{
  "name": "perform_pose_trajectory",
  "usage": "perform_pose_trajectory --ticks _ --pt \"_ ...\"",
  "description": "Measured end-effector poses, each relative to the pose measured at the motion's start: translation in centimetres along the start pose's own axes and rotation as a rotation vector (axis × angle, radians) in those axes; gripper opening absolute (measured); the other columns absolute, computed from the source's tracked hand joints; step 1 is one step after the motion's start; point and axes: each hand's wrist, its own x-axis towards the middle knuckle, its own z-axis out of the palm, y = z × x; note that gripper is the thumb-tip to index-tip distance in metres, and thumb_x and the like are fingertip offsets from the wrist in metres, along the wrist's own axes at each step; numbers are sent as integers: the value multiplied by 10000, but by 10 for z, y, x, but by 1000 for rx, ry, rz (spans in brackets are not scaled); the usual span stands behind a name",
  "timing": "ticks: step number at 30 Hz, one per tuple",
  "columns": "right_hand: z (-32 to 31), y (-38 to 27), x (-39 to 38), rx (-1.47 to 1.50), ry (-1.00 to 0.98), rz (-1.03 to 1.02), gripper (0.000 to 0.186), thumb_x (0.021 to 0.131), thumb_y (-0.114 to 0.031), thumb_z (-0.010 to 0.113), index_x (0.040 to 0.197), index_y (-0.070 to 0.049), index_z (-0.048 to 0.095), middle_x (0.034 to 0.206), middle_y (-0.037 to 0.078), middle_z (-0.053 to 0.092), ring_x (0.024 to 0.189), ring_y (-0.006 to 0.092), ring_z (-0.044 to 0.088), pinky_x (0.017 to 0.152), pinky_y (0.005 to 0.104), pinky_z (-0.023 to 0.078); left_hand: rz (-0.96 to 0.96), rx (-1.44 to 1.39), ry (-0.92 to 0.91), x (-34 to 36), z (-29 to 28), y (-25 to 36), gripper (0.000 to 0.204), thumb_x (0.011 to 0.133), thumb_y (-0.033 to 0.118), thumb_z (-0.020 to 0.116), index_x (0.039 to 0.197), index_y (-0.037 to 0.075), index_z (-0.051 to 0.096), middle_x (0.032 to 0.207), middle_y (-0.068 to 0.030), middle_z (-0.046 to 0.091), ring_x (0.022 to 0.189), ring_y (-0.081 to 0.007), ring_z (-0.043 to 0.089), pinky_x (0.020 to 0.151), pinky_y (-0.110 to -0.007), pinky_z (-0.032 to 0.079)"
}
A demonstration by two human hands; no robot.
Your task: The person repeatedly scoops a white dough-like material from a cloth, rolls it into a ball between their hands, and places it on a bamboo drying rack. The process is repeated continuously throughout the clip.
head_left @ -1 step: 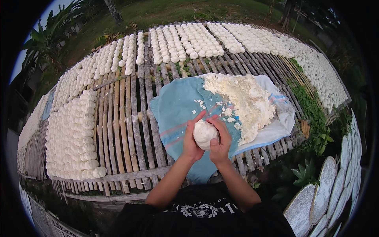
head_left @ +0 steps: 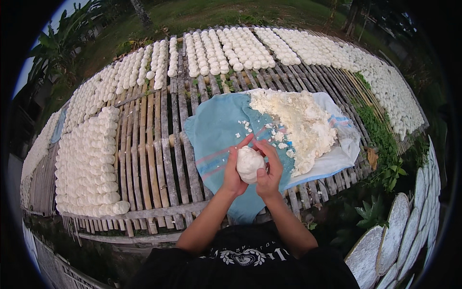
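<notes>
Between my palms sits a rounded white ball of dough-like mash (head_left: 250, 164), a bit lumpy on its surface. My left hand (head_left: 232, 174) cups its left side, and my right hand (head_left: 271, 169) curls around the right side with the thumb pressed on its front. Both hands are over a teal cloth (head_left: 214, 118) laid on the slatted rack. Just beyond them, to the right, a heap of crumbly off-white mash (head_left: 305, 125) lies on the cloth and a white plastic sheet (head_left: 344, 149). Small crumbs (head_left: 244, 126) are scattered beside the heap.
The bamboo-slat rack (head_left: 149, 159) extends in front of me. White balls stand in rows at the left (head_left: 86, 168), along the far side (head_left: 245, 48) and at the right (head_left: 375, 77). Green plants (head_left: 378, 130) grow through the right side. Pale oval panels (head_left: 397, 231) lean at lower right.
</notes>
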Motion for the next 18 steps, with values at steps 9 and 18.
perform_pose_trajectory --ticks 9,18 --pt "65 -14 -14 74 -340 -37 466 893 -279 739 1222 49 700 1125 214 732 1013 345 720 903 427 561 -75 122 69 -43 -31 65 910 1044 789 174 1639 125 356 1583 -148 507 1427 -295 527 1161 -435 469" --pt "210 -32 -54 198 -504 5 604 924 -468 718 1233 50 689 1135 212 732 1003 349 728 909 434 564 186 -131 158 -115 -123 155 861 1043 792 183 1608 167 360 1537 -228 518 1427 -452 507 1181 -564 438"
